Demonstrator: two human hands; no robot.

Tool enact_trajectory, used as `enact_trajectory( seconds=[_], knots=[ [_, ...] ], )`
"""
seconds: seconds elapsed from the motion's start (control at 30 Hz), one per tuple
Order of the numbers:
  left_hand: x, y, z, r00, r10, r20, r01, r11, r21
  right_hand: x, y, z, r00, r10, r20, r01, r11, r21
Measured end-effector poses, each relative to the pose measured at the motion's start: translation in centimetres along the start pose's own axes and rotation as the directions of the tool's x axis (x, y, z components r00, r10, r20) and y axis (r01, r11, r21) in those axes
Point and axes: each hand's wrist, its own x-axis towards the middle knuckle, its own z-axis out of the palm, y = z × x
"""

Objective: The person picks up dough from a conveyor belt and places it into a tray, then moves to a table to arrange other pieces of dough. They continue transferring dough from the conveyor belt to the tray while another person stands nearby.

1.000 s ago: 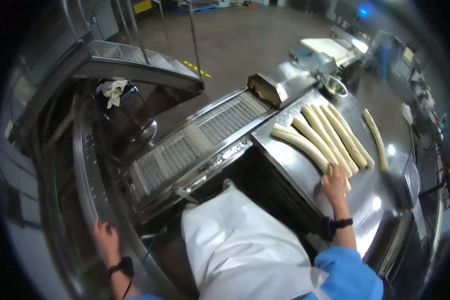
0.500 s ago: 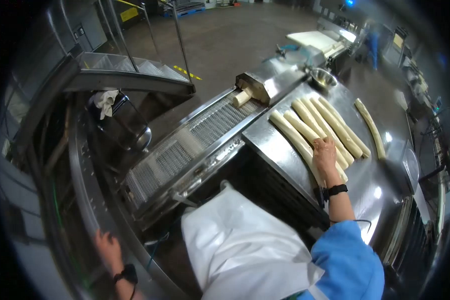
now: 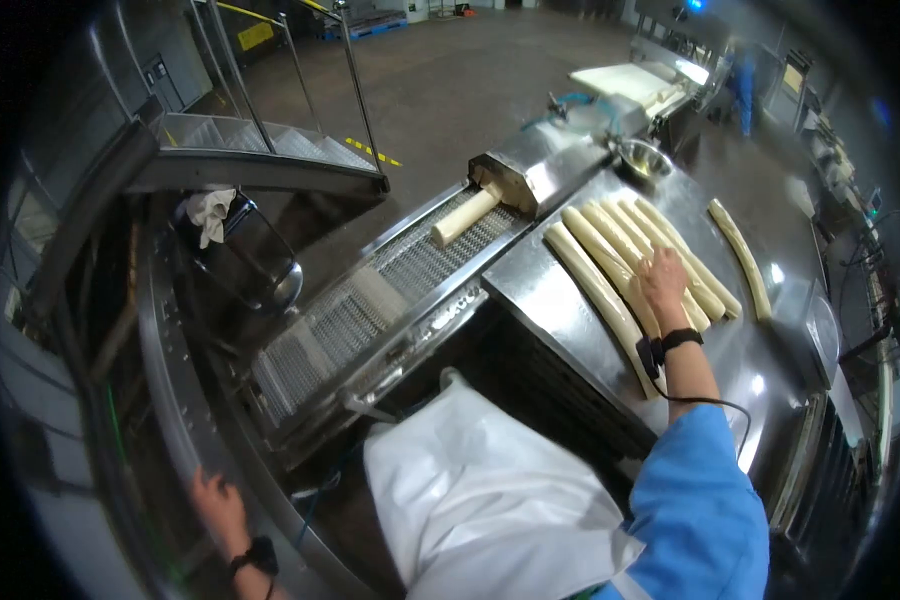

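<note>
At 3 o'clock in the head view, a row of long dough strips (image 3: 610, 262) is borne by the metal counter (image 3: 530, 283); the right hand (image 3: 663, 280) is laid over the row, fingers curled down, though whether a strip is grasped cannot be told; a lone strip (image 3: 740, 258) is set apart at the row's own 3 o'clock. Toward 8 o'clock, the left hand (image 3: 220, 508) is held loosely spread and released near a curved rail (image 3: 175, 395); near 12 o'clock, a dough roll (image 3: 465, 218) is carried on the mesh conveyor (image 3: 380, 287).
</note>
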Motion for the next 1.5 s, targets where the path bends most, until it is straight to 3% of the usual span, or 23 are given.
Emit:
enact_trajectory(
  seconds=[0.03,0.07,0.13,0.17,0.23,0.33,0.37,0.4,0.47,0.57,0.67,0.73,0.87,1.0,1.1,1.2,1.3,1.33,1.37,1.4,1.43,1.47,1.5],
  knots=[
    [0.0,0.3,0.0,1.0,-0.002,-0.02,0.001,1.0,-0.004,0.3,0.4,-0.2,0.993,0.053,0.105,-0.045,0.996,-0.077],
    [0.0,0.4,-0.1,1.0,-0.001,-0.022,0.001,1.0,-0.004,0.2,0.8,0.4,0.993,0.053,0.104,-0.045,0.996,-0.075],
    [-0.1,0.7,-0.3,0.999,-0.05,-0.015,0.05,0.999,0.014,-0.3,1.7,2.0,0.957,0.252,0.141,-0.244,0.967,-0.072],
    [-0.1,0.7,-0.2,0.998,-0.053,-0.017,0.053,0.998,0.014,-0.1,1.3,1.6,0.958,0.249,0.141,-0.241,0.968,-0.07],
    [-0.1,0.5,-0.1,0.999,-0.038,-0.029,0.038,0.999,0.022,0.5,0.9,0.4,0.88,0.25,0.403,-0.27,0.963,-0.009],
    [-0.1,1.0,-0.3,0.999,-0.037,-0.025,0.037,0.999,-0.008,-0.4,-2.1,-0.9,0.856,0.21,0.472,-0.22,0.975,-0.035],
    [-0.2,1.1,-0.3,0.999,-0.041,-0.026,0.041,0.999,-0.008,-1.2,-1.7,0.8,0.908,0.126,0.399,-0.134,0.991,-0.007],
    [-0.3,1.2,-0.4,0.999,-0.039,-0.024,0.039,0.999,-0.016,-2.1,-2.7,-0.2,0.884,0.077,0.46,-0.08,0.997,-0.014],
    [-0.5,1.3,-0.8,0.998,-0.049,-0.028,0.049,0.999,-0.014,-4.8,-4.3,-0.3,0.923,-0.005,0.385,0.025,0.999,-0.047],
    [-0.3,1.4,-1.0,0.996,-0.089,-0.015,0.089,0.996,-0.008,-5.4,-5.3,-1.9,0.87,-0.095,0.483,0.152,0.985,-0.08],
    [-0.1,1.8,-1.3,0.984,-0.177,0.028,0.178,0.982,-0.056,-3.8,-3.7,-1.2,0.886,-0.056,0.461,0.101,0.992,-0.073],
    [0.0,1.7,-1.2,0.985,-0.167,0.033,0.168,0.985,-0.029,-2.7,-3.2,-2.0,0.895,0.022,0.446,0.039,0.991,-0.127],
    [-0.1,-0.3,0.7,0.994,-0.102,-0.043,0.093,0.979,-0.181,-1.1,-1.3,-0.5,0.908,0.057,0.414,0.005,0.989,-0.147],
    [-0.3,0.4,0.3,0.988,-0.14,-0.065,0.127,0.977,-0.172,-2.8,1.8,2.4,0.893,-0.066,0.446,0.158,0.972,-0.173],
    [-0.3,0.8,0.0,0.988,-0.139,-0.07,0.127,0.98,-0.151,-6.8,2.5,-1.4,0.896,-0.183,0.404,0.242,0.965,-0.1],
    [-0.4,0.8,0.0,0.989,-0.125,-0.08,0.111,0.982,-0.153,-10.2,3.6,-4.6,0.893,-0.126,0.432,0.164,0.985,-0.051],
    [0.1,1.5,0.9,0.985,-0.145,-0.092,0.129,0.979,-0.155,-12.4,8.2,-2.9,0.91,-0.326,0.258,0.332,0.943,0.022],
    [0.2,1.9,1.8,0.958,-0.244,-0.153,0.221,0.963,-0.155,-12.8,9.2,-1.9,0.915,-0.308,0.26,0.313,0.949,0.023],
    [0.9,2.5,2.7,0.916,-0.338,-0.215,0.308,0.937,-0.163,-13.0,9.5,-1.6,0.933,-0.322,0.161,0.302,0.943,0.135],
    [1.9,3.7,3.2,0.923,-0.318,-0.217,0.287,0.944,-0.164,-13.3,9.8,-1.1,0.945,-0.32,0.06,0.297,0.923,0.244],
    [2.8,5.4,4.0,0.928,-0.324,-0.185,0.258,0.915,-0.31,-13.2,10.3,-0.3,0.953,-0.298,0.062,0.275,0.93,0.243],
    [3.7,7.4,4.8,0.934,-0.324,-0.15,0.228,0.864,-0.45,-12.6,11.0,0.6,0.974,-0.205,0.099,0.16,0.926,0.342],
    [4.7,9.8,5.9,0.968,-0.195,-0.156,0.103,0.882,-0.459,-12.1,11.4,0.8,0.983,-0.118,0.142,0.046,0.901,0.432]
  ],
)
